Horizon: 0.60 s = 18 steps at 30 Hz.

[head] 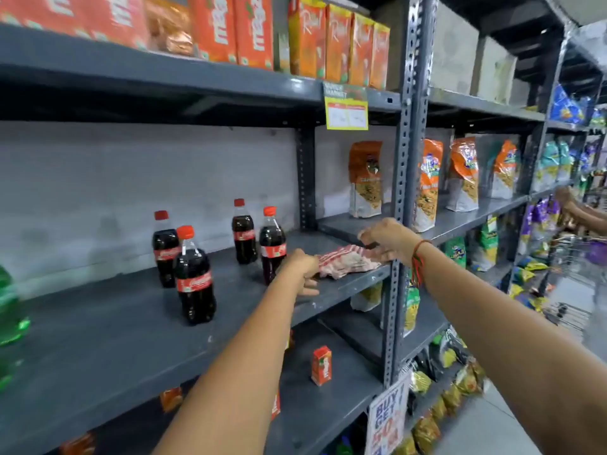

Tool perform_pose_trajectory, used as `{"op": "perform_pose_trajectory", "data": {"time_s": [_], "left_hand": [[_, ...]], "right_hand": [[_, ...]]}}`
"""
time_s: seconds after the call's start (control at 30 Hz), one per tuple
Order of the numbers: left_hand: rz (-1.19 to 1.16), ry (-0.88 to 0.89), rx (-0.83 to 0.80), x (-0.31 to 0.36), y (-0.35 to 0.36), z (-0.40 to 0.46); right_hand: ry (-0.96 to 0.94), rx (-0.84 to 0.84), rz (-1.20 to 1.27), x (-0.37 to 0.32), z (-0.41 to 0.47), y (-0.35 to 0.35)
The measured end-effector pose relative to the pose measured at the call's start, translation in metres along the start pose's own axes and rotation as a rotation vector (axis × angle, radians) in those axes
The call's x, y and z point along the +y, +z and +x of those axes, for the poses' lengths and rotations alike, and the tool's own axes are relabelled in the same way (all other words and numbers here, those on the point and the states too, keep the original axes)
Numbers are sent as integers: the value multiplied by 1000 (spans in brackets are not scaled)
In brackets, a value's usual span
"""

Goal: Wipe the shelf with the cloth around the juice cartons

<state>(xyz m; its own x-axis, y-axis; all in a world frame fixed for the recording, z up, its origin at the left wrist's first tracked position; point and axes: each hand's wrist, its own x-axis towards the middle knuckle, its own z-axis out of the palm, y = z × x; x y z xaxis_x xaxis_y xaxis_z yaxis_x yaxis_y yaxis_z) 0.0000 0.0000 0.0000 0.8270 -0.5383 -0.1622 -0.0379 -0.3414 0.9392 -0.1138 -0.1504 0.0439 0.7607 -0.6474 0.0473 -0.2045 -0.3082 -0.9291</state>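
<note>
A red-and-white striped cloth lies bunched at the right front end of the grey middle shelf. My left hand grips its left end with curled fingers. My right hand presses down on its right end beside the upright post, with a red thread around the wrist. Tall orange juice cartons stand in a row on the shelf above. On the shelf below, a small red juice carton stands alone.
Several cola bottles stand on the middle shelf left of the cloth, the nearest one just behind my left hand. A green bottle is at the far left. The perforated steel post separates a bay of snack bags. Another person's hand reaches in at the far right.
</note>
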Motion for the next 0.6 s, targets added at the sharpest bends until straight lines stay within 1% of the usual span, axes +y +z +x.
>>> {"op": "perform_pose_trajectory", "data": {"time_s": [0.07, 0.13, 0.2, 0.3, 0.43, 0.6], "left_hand": [[56, -10, 64, 2, 10, 16], [57, -33, 105, 1, 17, 35], [91, -43, 158, 2, 24, 50], [115, -39, 210, 3, 31, 66], [140, -17, 273, 2, 41, 78], [165, 29, 337, 5, 48, 83]], "right_hand": [[31, -9, -180, 14, 19, -2], [71, -26, -304, 31, 39, -2], [72, -37, -421, 44, 59, -1], [19, 37, -482, 57, 79, 0], [3, 54, -599, 66, 92, 4], [-64, 103, -557, 66, 101, 7]]}}
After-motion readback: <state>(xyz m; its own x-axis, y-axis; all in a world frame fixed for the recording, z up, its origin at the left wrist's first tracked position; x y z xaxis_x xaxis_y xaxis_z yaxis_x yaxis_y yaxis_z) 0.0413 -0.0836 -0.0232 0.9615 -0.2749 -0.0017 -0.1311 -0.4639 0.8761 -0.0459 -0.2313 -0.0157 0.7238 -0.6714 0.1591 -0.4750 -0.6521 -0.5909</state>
